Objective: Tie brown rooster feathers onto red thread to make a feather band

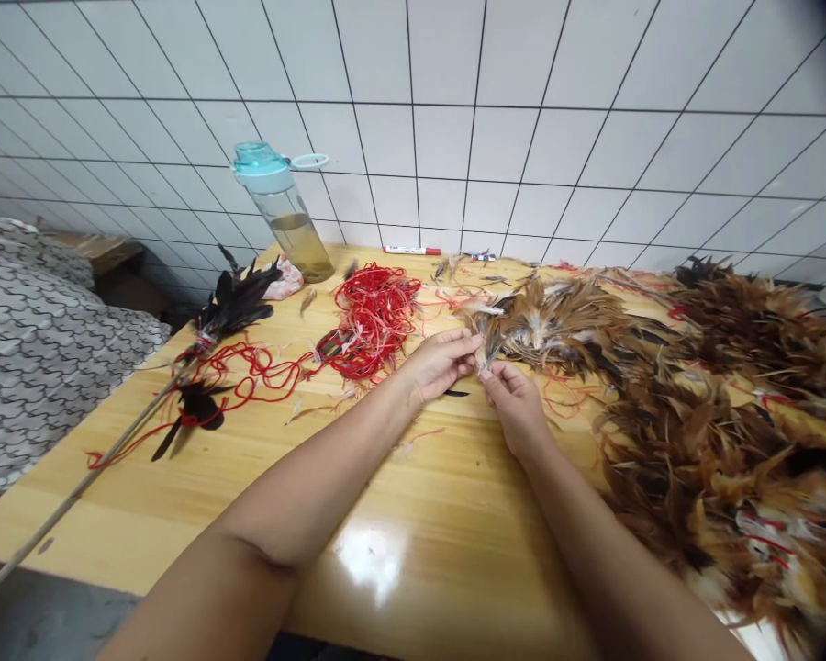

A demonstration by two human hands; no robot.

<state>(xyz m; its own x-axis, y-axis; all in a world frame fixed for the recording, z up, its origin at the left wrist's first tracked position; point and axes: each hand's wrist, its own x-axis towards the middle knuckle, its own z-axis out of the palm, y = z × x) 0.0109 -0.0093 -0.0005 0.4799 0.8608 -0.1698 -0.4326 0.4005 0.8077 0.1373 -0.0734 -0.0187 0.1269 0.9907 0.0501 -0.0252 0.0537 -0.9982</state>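
Close together over the middle of the table, both my hands are closed on a small tuft of brown-grey feathers (490,341). My left hand (444,363) pinches it from the left between thumb and fingers. From the right, my right hand (516,399) grips its lower end. Just beyond lies a loose pile of brown feathers (564,317). A tangle of red string (375,317) rests to the left of my left hand. A dark feather (457,394) lies on the tabletop between my hands.
A bottle with a turquoise lid (285,216) stands by the tiled wall (440,138). At left lies a stick (96,470) with black feathers (238,303) at its tip. Bundled brown feathers (702,459) cover the right side. A marker (411,250) lies at the back.
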